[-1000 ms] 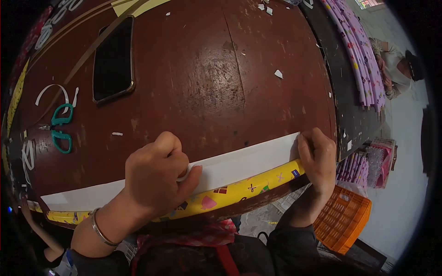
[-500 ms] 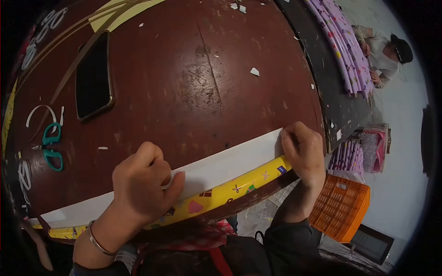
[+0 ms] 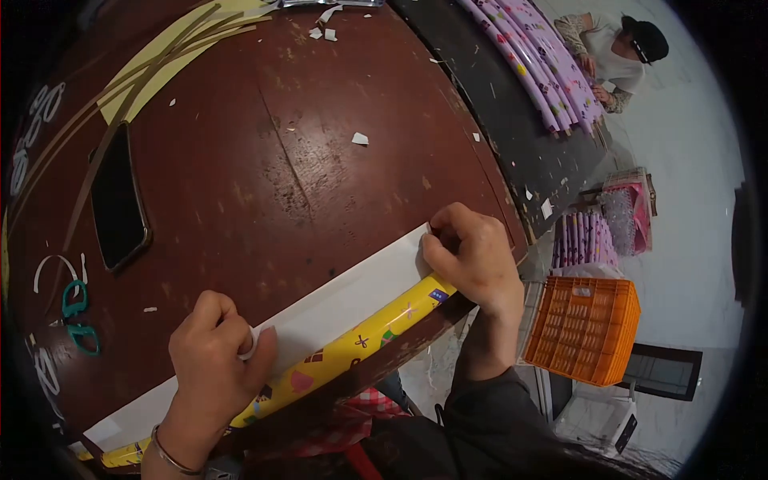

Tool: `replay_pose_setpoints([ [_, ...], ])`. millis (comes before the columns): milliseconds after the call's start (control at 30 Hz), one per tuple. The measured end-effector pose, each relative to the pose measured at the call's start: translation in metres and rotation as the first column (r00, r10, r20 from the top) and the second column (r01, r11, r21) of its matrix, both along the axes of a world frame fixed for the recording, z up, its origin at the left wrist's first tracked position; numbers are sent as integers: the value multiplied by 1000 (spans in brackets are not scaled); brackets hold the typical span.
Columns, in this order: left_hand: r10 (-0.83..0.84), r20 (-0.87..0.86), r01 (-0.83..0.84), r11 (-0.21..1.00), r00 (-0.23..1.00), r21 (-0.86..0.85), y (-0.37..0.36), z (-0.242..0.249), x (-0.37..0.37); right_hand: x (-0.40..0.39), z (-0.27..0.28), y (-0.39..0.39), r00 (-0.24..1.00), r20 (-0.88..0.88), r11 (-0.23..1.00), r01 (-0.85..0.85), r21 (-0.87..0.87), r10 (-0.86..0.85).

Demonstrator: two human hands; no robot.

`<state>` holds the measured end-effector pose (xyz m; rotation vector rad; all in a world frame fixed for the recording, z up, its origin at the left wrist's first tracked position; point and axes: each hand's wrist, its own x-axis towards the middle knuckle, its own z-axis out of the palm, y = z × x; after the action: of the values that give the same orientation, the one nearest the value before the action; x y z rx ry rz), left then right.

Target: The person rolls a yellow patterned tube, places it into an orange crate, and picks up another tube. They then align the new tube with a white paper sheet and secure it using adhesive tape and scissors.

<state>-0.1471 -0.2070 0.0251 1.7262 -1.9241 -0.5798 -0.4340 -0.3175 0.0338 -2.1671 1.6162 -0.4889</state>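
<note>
A sheet of yellow patterned wrapping paper lies rolled along the near table edge, its white inner side showing as a long strip. My left hand is closed above the middle-left part of the strip, a bit of something white between thumb and fingers; I cannot tell what it is. At the right end of the paper, my right hand pinches the corner with curled fingers. The paper's far left end runs out behind my left wrist.
On the brown table are a dark phone, teal-handled scissors, brown strips and paper scraps. Purple patterned rolls lie on a black surface, near another person. An orange crate stands at right.
The view has shifted, so the table items and both hands appear further left. Both hands keep their grip, and the paper lies at a steeper slant in view.
</note>
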Motion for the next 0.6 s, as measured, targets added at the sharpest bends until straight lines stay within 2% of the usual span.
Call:
replay_pose_setpoints([
  [233,22,2,-22,1000,1000,-14,0,-1,-2,0,4,3,998,4,993,61,104,-62],
  [433,51,5,-51,999,999,3,1,0,-3,-1,-5,2,999,34,1000,18,5,-18],
  [533,39,4,-39,999,999,0,0,0,-3,1,-4,3,998,-55,996,-44,-79,39],
  [600,63,12,-63,998,998,15,2,0,-1,6,-1,5,985,-174,984,-35,-174,4],
])
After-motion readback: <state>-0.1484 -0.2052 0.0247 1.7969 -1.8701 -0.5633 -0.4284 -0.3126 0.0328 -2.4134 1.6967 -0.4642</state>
